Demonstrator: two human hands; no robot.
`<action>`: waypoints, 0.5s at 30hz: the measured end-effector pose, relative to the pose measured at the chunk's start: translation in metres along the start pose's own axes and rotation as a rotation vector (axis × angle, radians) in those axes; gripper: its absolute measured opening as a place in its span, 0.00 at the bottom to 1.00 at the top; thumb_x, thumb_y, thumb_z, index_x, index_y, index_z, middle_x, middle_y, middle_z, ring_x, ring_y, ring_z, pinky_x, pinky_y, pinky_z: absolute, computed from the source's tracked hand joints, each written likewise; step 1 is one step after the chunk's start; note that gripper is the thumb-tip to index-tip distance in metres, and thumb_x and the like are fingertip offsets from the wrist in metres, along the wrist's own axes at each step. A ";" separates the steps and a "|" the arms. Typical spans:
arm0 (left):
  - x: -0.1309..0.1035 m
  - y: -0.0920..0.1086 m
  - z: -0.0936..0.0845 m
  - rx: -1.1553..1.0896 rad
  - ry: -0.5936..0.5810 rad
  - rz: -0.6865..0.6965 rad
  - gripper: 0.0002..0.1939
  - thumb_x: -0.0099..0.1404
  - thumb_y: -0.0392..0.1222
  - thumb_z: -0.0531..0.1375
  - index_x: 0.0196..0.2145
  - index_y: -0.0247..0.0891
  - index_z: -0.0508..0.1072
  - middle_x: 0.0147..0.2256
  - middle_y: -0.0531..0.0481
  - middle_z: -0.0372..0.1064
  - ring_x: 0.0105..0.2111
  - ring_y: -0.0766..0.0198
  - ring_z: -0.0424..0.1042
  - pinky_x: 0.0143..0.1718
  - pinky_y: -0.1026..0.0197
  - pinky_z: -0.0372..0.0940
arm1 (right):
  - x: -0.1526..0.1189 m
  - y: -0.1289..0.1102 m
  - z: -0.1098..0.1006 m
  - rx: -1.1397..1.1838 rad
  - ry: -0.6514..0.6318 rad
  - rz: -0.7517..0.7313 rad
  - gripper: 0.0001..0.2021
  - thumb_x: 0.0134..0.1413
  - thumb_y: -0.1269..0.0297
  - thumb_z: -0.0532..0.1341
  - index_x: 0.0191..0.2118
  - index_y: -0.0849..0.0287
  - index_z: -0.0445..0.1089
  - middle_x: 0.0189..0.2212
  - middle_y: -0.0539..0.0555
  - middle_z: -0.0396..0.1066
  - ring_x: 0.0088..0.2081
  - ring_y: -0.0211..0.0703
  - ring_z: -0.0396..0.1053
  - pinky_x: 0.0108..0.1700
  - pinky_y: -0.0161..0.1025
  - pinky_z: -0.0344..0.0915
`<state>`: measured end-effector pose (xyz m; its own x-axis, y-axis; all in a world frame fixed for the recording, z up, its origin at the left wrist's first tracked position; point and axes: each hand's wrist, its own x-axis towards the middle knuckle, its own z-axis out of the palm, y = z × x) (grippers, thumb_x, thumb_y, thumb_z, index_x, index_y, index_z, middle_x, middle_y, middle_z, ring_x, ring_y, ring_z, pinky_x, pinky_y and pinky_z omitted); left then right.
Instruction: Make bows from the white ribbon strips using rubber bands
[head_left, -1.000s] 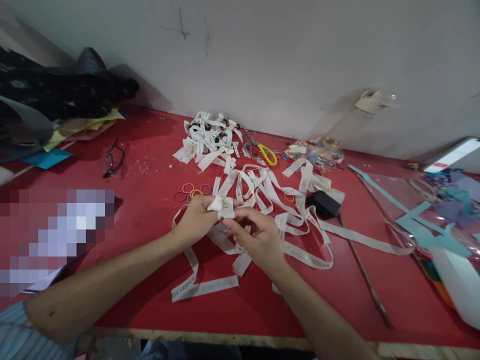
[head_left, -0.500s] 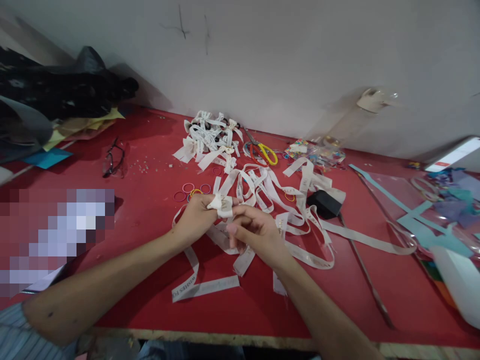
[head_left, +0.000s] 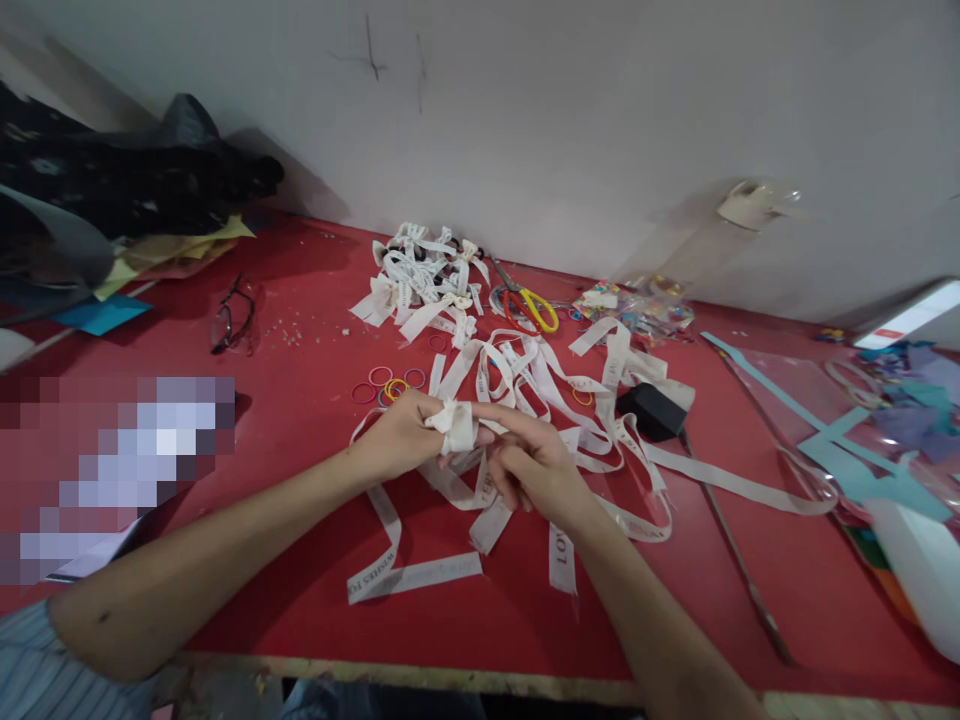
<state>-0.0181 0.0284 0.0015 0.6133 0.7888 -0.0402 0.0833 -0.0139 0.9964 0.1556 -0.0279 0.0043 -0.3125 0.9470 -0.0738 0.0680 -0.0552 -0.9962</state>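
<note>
So the white ribbon loop (head_left: 457, 428) is up between the two hands, over the middle of the worktop (head_left: 315, 610), and the left hand (head_left: 405, 435) has it pinched tight at the gathered end. The right hand (head_left: 544, 465) is right up against it, index finger stretched along the top edge, the other fingers curled under. Can't tell if that one is actually gripping anything or just steadying the wrap, since the fingertips overlap too much. My two cents: keep the left pinch firm and low on the gather so the folds don't creep, and let the right index smooth the band flat before any pulling. I'd go gently with the tension, because this stuff looks thin and would probably twist or fray, and I'd keep the loose end away from the ribbon tangle (head_left: 525, 375) just behind so it doesn't snag. As for writing, the strip nearest the front edge (head_left: 427, 577) reads "WISHES FO" before it folds out of sight, and a short end by the right wrist (head_left: 561, 560) shows "LOV", with the rest hidden. Other scraps have print too small or blurry for me. The white slab (head_left: 911, 315) at far right has a red label, but I can't read any brand on it.
</note>
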 end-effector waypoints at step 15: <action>0.000 -0.008 0.008 -0.349 0.077 -0.106 0.17 0.55 0.51 0.66 0.28 0.31 0.77 0.13 0.59 0.54 0.16 0.74 0.48 0.19 0.68 0.47 | 0.004 0.007 0.010 -0.676 0.104 -0.497 0.11 0.61 0.71 0.55 0.44 0.56 0.74 0.32 0.49 0.79 0.24 0.32 0.69 0.31 0.31 0.64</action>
<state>-0.0126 0.0234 -0.0066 0.5535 0.8189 -0.1518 -0.1380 0.2700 0.9529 0.1450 -0.0282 -0.0032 -0.3693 0.8374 0.4031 0.5087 0.5451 -0.6664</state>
